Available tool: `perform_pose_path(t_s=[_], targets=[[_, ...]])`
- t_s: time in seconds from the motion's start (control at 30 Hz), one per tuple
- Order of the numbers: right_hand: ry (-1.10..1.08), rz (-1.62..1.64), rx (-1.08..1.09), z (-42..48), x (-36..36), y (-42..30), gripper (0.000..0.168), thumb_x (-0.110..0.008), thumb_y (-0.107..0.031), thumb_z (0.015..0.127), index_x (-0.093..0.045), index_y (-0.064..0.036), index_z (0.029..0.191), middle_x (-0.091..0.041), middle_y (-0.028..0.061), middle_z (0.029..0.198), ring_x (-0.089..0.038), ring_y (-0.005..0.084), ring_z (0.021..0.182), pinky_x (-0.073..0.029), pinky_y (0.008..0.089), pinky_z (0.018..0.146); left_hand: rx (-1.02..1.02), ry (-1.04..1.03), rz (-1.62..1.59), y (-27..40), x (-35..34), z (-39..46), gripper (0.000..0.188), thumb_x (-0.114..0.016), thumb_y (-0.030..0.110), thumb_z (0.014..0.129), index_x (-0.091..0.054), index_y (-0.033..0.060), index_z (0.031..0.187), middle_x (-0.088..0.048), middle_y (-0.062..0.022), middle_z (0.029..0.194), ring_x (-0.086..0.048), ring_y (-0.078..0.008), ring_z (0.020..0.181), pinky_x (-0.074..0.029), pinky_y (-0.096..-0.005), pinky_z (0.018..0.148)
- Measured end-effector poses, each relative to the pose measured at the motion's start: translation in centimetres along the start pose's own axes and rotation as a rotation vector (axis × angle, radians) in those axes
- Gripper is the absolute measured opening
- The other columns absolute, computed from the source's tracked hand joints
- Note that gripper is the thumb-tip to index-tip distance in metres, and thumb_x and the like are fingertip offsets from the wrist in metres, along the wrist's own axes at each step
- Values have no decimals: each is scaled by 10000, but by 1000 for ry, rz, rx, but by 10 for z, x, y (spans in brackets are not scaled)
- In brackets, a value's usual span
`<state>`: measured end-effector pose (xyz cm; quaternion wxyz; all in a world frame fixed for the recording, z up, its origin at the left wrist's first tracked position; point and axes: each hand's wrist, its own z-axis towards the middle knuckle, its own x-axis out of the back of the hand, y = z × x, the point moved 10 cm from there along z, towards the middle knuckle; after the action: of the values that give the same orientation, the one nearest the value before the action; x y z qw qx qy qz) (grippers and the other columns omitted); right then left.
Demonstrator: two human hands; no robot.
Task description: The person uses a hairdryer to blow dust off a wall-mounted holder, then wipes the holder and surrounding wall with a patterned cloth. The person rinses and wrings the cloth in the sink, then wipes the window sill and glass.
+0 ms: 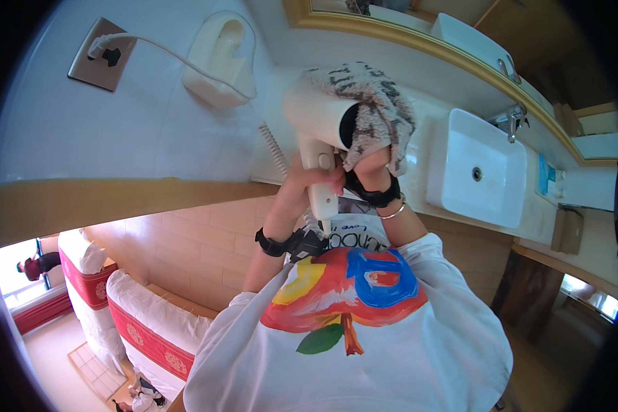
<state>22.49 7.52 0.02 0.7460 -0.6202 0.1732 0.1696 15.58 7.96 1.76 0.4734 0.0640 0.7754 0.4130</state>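
Observation:
My left hand [316, 177] grips the handle of a white hair dryer [314, 116]. The dryer's dark, round outlet faces right, close against a fuzzy grey-and-white cloth [383, 110] with dark markings. My right hand [373, 164] holds this cloth from below, its fingers partly hidden in the folds. Part of the cloth lies behind and over the top of the dryer. A coiled cord [274, 147] runs behind my left hand, and some of it shows below the handle. Both wrists wear black straps.
A white rectangular basin [484, 180] with a chrome faucet [512, 122] sits on the counter to the right, beneath a gold-framed mirror [417, 38]. At left are a wall-mounted dryer holder [219, 64] and a socket plate [102, 54]. Beds [149, 329] and two people appear lower left.

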Motion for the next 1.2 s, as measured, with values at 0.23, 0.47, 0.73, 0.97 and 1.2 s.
perform_pose_path(t_s=[0.23,0.47,0.73,0.97,1.2], targets=[[30,327,208,3,29,-13,464,-433,-362,942,-431,-35,1272,-521,117,1183,-535,200,1032,-486,332,805,-115,259,425,13,37,-11,525,-706,61,697,-486,19,1171,-614,-80,942,-607,-154,803,-503,-302,687],[128,-163,145,0,6,-61,420,-424,-249,962,-420,2,1298,-503,127,1242,-459,209,1156,-349,345,1006,-296,136,753,55,32,-40,482,-740,166,712,-554,-9,1121,-639,-73,1021,-587,-145,920,-464,-307,830],[231,-28,-202,29,-31,-63,386,-438,-256,957,-470,-10,1252,-542,73,1203,-516,168,1089,-409,315,938,-105,-67,339,-15,53,-19,393,-675,185,805,-538,-19,1111,-609,-78,991,-572,-154,911,-465,-300,796],[448,-1151,458,40,15,-90,256,-438,-100,890,-545,51,1066,-579,158,1071,-538,245,978,-415,335,879,-253,226,541,-13,62,43,293,-651,182,833,-555,-3,1040,-589,-57,885,-564,-141,823,-463,-282,707],[1000,-351,225,42,148,-85,231,-439,-126,922,-568,64,895,-583,90,815,-507,182,720,-414,319,667,-422,275,581,49,63,157,205,-627,179,862,-573,13,969,-569,-35,779,-555,-128,736,-462,-265,617]])
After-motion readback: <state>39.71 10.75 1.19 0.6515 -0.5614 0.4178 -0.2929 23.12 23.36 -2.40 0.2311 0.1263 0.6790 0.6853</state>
